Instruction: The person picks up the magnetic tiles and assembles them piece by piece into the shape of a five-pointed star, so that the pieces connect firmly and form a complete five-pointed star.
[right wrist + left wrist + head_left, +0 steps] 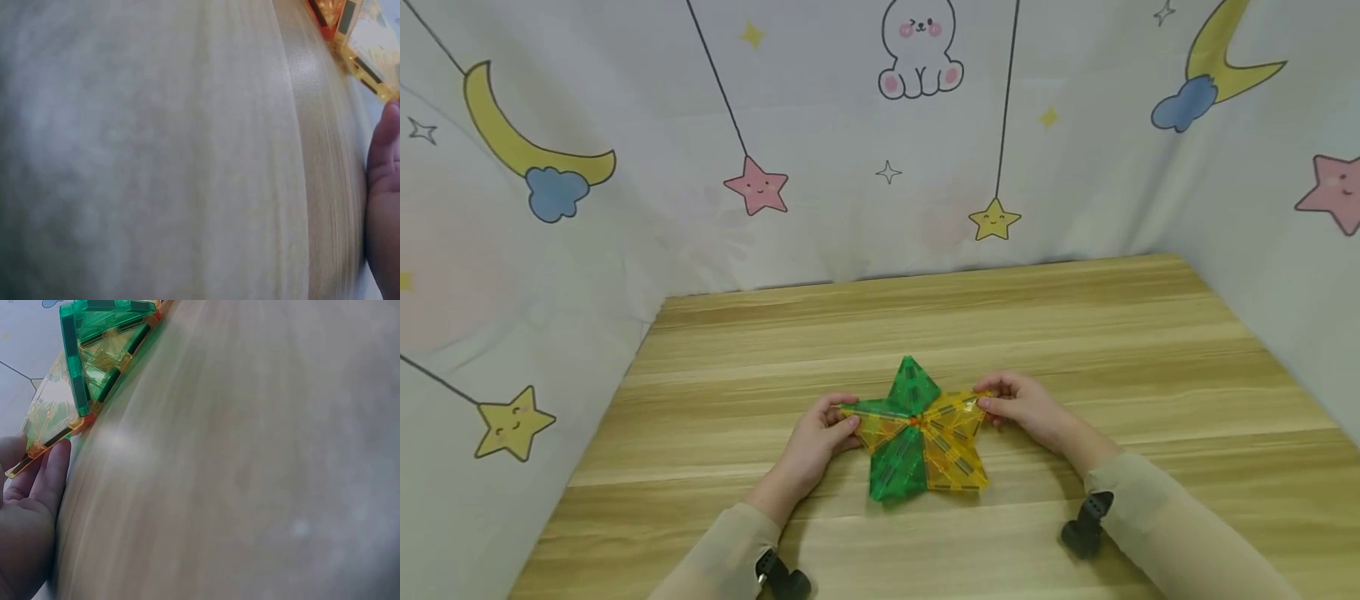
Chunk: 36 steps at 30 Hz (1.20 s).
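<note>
A five-pointed star of translucent magnetic tiles (898,462), green and yellow-orange, lies over the middle of the wooden table. My left hand (815,442) pinches its left point between thumb and fingers. On the other side, my right hand (1026,408) pinches the tip of the right point. The left wrist view shows the tile edges with dark magnet strips and the left fingers (53,472) under the orange corner. In the right wrist view, a yellow tile corner (369,72) meets the right fingertips at the upper right; the rest of that hand is cut off.
The wooden table (1075,317) reaches back to a white cloth backdrop (835,108) printed with moons, stars and a bear. Cloth also hangs along the left and right sides. A small black camera is strapped to each sleeve.
</note>
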Motion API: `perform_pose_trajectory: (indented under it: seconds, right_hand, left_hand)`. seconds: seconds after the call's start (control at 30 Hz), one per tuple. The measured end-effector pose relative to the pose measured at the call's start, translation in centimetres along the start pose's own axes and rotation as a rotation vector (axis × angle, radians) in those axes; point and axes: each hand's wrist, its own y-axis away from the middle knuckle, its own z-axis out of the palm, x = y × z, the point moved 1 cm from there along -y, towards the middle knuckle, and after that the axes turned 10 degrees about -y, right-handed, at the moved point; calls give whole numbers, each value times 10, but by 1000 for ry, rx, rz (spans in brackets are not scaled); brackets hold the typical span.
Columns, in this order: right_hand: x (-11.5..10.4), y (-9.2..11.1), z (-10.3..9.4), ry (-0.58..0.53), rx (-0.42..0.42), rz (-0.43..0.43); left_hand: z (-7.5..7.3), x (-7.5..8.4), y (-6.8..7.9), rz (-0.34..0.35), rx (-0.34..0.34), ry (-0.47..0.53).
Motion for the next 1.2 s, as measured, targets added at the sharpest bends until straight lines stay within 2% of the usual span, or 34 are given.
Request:
perform_pose_trajectory:
  seconds: [0.27, 0.67, 0.93, 1.2]
  right_hand:
    - [-1, -1, 0, 10, 12, 10]
    - [0, -1, 1, -18, 22, 12]
    - [-1, -1, -1, -4, 20, 7]
    - [-2, 2, 1, 4, 36, 20]
  left_hand:
    - [-1, -3, -4, -6, -4, 28]
    - [-2, -2, -2, 10, -14, 33]
    - [0, 0, -2, -15, 0, 56]
    - [2, 1, -8, -7, -10, 65]
